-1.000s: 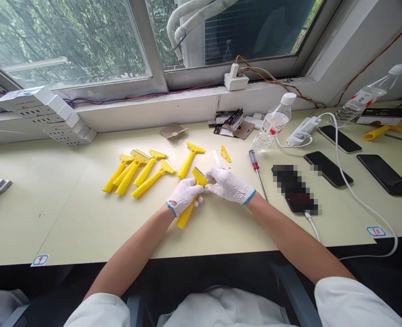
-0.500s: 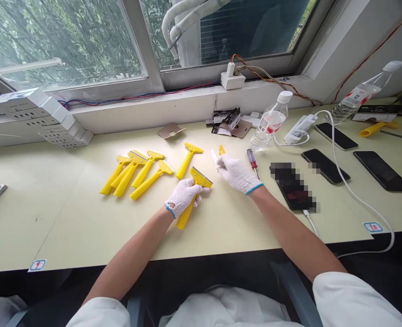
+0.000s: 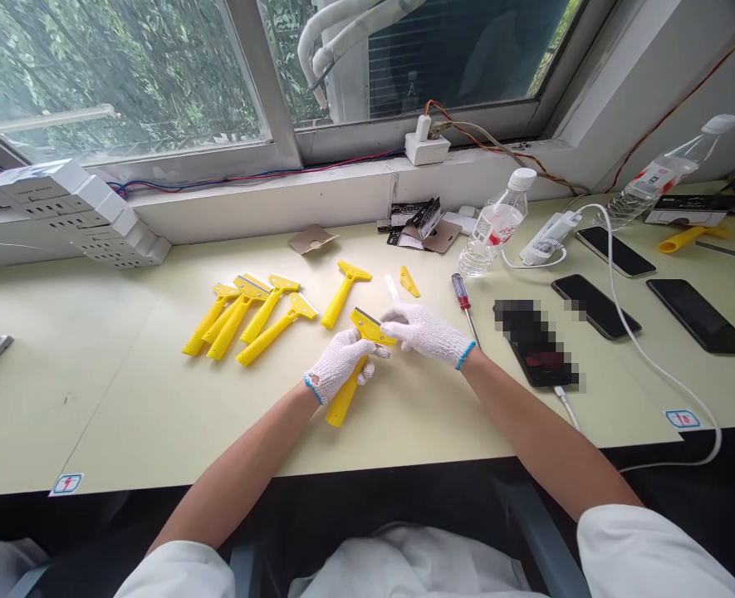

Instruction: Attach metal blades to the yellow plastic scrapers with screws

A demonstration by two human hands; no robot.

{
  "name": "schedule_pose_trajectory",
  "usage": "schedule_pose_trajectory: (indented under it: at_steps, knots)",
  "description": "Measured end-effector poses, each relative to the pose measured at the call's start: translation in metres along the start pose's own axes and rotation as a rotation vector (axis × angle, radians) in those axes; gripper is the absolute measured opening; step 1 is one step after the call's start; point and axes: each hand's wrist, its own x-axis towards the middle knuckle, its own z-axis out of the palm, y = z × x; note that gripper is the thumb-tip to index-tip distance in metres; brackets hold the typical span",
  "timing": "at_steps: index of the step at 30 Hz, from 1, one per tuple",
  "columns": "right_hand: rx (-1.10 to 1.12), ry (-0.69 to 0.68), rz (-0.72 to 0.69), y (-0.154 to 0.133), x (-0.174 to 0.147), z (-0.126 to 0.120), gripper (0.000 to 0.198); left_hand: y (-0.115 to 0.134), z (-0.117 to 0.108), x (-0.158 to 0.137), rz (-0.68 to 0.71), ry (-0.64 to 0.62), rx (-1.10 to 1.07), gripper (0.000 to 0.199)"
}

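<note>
My left hand (image 3: 340, 362), in a white knit glove, is wrapped around a yellow scraper (image 3: 342, 404) whose wide head and metal blade edge point up and away. At the right end of that head are the curled fingers of my right hand (image 3: 428, 332), also gloved; its fingertips touch the head, and whether they hold something small is hidden. Beyond the right hand lie a thin white strip (image 3: 393, 287) and a small yellow plate (image 3: 409, 281). One more yellow scraper (image 3: 345, 295) lies farther back, with several scrapers (image 3: 248, 320) grouped to the left.
A screwdriver (image 3: 461, 292) lies right of my right hand. Farther right are a water bottle (image 3: 497, 224), several phones (image 3: 596, 305) and a white cable (image 3: 634, 332). Torn packaging (image 3: 424, 224) lies by the sill; white boxes (image 3: 86, 218) are stacked at left.
My right hand has drawn back from beside the white strip and small yellow plate to the scraper's head. My left hand keeps its hold, with the scraper shifted slightly right and toward me.
</note>
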Motion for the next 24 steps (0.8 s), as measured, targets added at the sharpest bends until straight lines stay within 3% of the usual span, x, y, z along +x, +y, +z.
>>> schedule_pose_trajectory:
  at_steps: [3,12,16,19,24]
  knots:
    - [0.232,-0.219,0.048,-0.004,-0.004,0.011,0.024,-0.001,0.001,0.001,0.022,-0.027,0.015,0.022]
    - [0.586,-0.316,0.105,0.006,0.002,0.015,0.046,-0.007,0.003,0.004,0.109,-0.006,0.081,0.027]
    - [0.705,-0.321,0.12,0.005,0.0,0.015,0.036,-0.005,0.003,0.002,0.122,0.024,0.077,0.038]
    - [0.824,-0.295,0.161,0.003,0.001,0.016,0.026,-0.001,0.003,0.0,0.134,0.066,0.057,0.035]
    - [1.075,-0.111,0.379,-0.001,0.006,0.019,0.014,0.004,0.0,-0.003,0.104,0.116,0.061,0.031]
